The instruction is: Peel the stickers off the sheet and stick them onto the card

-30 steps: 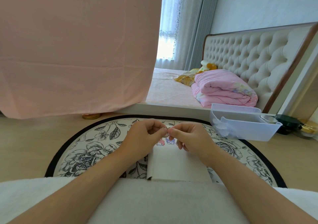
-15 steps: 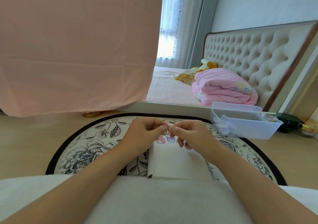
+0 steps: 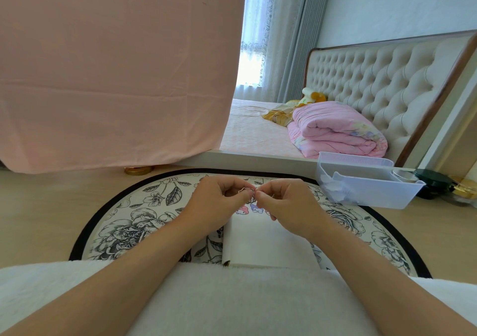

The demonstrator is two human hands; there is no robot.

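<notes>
1. Pinching a small sticker (image 3: 246, 190) from both sides, left hand (image 3: 219, 202) and right hand (image 3: 287, 204) curled, fingertips meeting on it
2. Held above the far end of the white card (image 3: 260, 242), just over two stickers (image 3: 249, 209) already stuck there
3. Probably calls for coming straight down and a little nearer, onto bare card; equally near either hand

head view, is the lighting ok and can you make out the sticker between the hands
Head view: the window is blown out white, yet the left hand and right hand are evenly lit with soft shadows; the wide-angle lens bows the headboard; the sticker they pinch is too small to read beyond its thin outline.
</notes>
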